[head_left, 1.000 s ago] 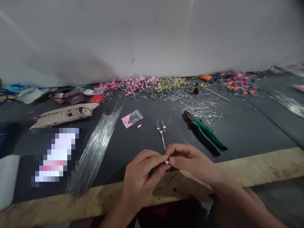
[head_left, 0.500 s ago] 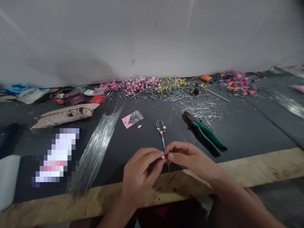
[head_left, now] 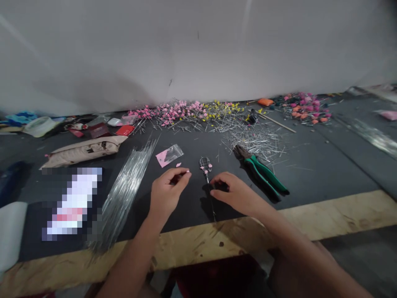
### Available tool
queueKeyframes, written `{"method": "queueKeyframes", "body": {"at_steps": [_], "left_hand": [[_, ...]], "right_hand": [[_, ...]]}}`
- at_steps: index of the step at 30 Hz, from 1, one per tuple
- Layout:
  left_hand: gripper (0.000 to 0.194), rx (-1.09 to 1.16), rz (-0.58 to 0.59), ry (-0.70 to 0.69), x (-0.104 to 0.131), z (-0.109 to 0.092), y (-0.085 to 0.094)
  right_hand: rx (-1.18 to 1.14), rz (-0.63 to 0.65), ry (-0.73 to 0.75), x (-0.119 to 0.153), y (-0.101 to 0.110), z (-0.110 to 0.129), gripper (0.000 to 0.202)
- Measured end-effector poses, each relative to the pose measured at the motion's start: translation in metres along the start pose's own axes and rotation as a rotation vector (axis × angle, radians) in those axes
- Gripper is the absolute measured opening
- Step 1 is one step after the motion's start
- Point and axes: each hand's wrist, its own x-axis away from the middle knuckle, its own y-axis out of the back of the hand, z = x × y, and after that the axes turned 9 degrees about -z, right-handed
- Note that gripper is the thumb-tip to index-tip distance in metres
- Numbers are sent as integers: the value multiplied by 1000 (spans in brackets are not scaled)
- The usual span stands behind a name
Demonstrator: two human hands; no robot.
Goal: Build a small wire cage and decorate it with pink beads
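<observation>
My left hand (head_left: 167, 192) pinches a small pink clay bit (head_left: 187, 171) between thumb and fingertips. It hovers left of a thin wire piece (head_left: 207, 176), which has a looped, cage-like head with several pink bits on it and a long stem. My right hand (head_left: 235, 192) is by that stem, its thumb and forefinger curved but apart; whether they touch the wire is hard to tell. Just beyond my left fingers lie a loose pink piece (head_left: 178, 165) and a small clear bag (head_left: 170, 155) with pink material inside.
Green-handled pliers (head_left: 263, 174) lie to the right, below scattered short wires (head_left: 257, 140). A bundle of long wires (head_left: 127, 186) is on the left, beside a pencil case (head_left: 85, 152) and a blurred-out bright object (head_left: 74, 203). Pink and yellow-tipped wires (head_left: 186, 111) line the wall.
My hands were together over the lower stem and have parted. The left moved left and away from me with the pink bit; the right moved slightly forward beside the stem.
</observation>
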Motion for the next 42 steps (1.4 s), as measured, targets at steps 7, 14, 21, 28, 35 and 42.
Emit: {"method": "queueKeyframes", "body": {"at_steps": [7,14,21,28,35,42], "left_hand": [[23,-125,243,-63,-11,10,-16],[23,-234,352,-213,-37,8,-33],[25,-253,463,-235,-51,10,-40],[22,-233,502,-255,-57,7,-41],[21,-216,518,-265,-59,6,-40],[21,-242,552,-269,-63,9,-43]], "right_hand": [[102,-51,93,0,-11,-2,26],[200,-27,67,-1,-17,-1,26],[207,-5,72,1,-14,2,26],[215,10,97,1,-14,2,26],[233,7,84,0,-15,2,36],[277,-1,82,-2,-18,2,50]]}}
